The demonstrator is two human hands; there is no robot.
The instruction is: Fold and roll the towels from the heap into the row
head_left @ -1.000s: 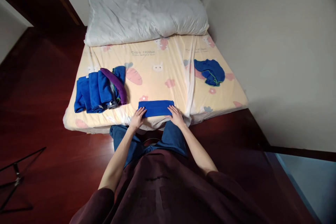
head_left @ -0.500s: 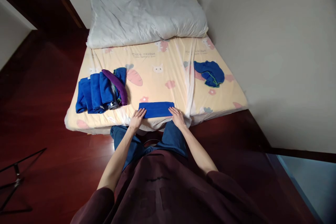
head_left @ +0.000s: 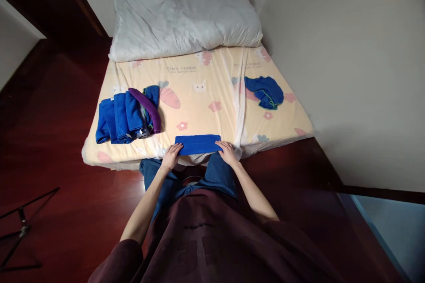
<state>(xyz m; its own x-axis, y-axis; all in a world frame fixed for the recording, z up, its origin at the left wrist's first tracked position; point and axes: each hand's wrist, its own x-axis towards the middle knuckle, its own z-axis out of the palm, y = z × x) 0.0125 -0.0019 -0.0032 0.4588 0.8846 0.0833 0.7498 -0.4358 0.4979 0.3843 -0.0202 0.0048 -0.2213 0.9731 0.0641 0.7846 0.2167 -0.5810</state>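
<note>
A blue cloth (head_left: 199, 144), folded into a long flat strip like a towel, lies at the front edge of the bed, close to my knees. My left hand (head_left: 171, 156) rests on its left end with the fingers stretched out flat. At the right end, my right hand (head_left: 227, 152) presses down the same way, fingers extended over the cloth. Both thumbs are hard to make out. To the left is a row of folded blue towels (head_left: 121, 117), with a rolled purple cloth (head_left: 146, 108) leaning on its right side.
A crumpled blue cloth with green edging (head_left: 267, 93) lies on the right of the bed (head_left: 199, 110). A white quilt (head_left: 186, 17) is heaped at the headboard. A wall (head_left: 348, 75) runs along the right. A black metal stand (head_left: 22, 230) is on the floor at left.
The folded blue cloth has slid a short way toward my body, with both hands on its ends. The other cloths have stayed where they were.
</note>
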